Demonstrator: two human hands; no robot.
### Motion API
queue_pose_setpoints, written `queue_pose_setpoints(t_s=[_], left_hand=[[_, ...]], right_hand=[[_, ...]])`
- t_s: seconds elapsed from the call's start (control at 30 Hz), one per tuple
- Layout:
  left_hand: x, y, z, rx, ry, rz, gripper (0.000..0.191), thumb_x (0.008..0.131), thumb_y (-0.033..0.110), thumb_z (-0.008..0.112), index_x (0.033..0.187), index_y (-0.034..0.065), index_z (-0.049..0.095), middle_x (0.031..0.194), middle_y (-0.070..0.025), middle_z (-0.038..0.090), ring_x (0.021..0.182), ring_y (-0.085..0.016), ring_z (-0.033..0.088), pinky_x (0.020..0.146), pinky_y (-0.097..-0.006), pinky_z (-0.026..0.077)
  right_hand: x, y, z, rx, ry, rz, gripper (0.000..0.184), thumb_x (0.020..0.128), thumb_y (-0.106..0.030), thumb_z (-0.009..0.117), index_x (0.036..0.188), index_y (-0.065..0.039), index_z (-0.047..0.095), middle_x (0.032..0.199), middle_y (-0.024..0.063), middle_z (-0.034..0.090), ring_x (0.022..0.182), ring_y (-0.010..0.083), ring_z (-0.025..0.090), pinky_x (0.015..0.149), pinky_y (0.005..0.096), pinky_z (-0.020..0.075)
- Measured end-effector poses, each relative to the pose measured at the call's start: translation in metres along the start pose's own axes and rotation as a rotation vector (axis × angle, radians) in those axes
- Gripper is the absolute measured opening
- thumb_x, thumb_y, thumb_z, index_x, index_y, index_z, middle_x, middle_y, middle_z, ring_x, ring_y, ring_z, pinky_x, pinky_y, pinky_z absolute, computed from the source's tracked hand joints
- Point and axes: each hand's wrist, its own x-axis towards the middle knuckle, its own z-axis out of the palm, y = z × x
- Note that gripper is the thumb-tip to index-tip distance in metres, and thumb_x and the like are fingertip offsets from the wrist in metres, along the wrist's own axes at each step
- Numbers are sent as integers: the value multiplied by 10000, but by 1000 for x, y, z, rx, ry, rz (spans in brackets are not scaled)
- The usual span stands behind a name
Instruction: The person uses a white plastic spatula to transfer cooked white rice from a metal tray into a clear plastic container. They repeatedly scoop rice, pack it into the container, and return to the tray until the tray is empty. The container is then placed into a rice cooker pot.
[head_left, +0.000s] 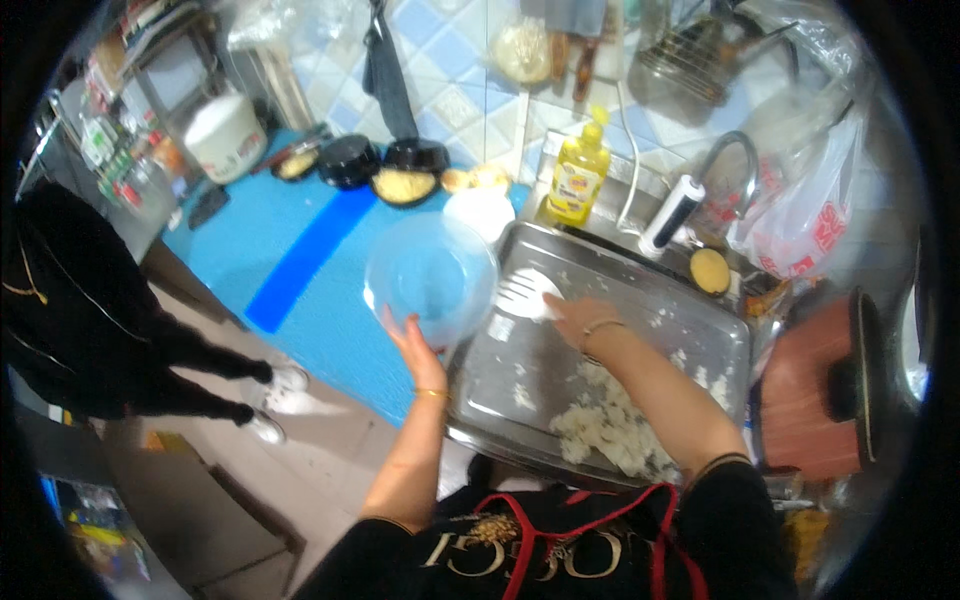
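Note:
My left hand (418, 349) grips a translucent plastic bowl (431, 281) by its near side, over the left edge of a large metal tray (491, 397). The bowl looks empty. In my right hand (586, 319) is a white slotted spatula (523, 294), its slotted head above the tray's upper left part, close to the bowl. A mound of what looks like cooked white rice (611, 435) lies in the tray's near right corner, partly hidden by my right forearm. Small rice bits are scattered over the tray.
A blue-covered table (315, 352) holds black bowls (349, 160) and a white plate (480, 214). Behind the tray stand a yellow soap bottle (577, 180) and a curved faucet (739, 142). A reddish-brown lidded container (806, 390) is at right. Another person (82, 300) stands at left.

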Motion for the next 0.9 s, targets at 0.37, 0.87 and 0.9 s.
queue_pose_setpoints(t_s=[0.37,0.87,0.9], left_hand=[[-5,1,3,-90,20,-8,647,843,502,403,1401,269,173,1211,-159,382,1096,-343,400,663,-482,504],[-5,-3,-1,-185,43,0,581,880,337,433,1377,125,220,1301,-144,299,1111,-309,402,819,-459,454],[-5,-4,0,-154,39,26,600,871,385,437,1386,179,207,1234,-150,349,1079,-325,416,807,-482,459]], right_hand=[[-115,75,-7,-22,-151,183,444,886,-304,457,1325,-303,390,1050,105,625,995,289,587,833,398,449],[-135,75,23,70,-190,204,468,896,-291,468,1350,-290,353,1083,184,586,972,333,579,843,411,444],[-128,63,15,96,-190,215,466,900,-291,465,1352,-291,350,1074,179,593,957,331,586,837,411,446]])
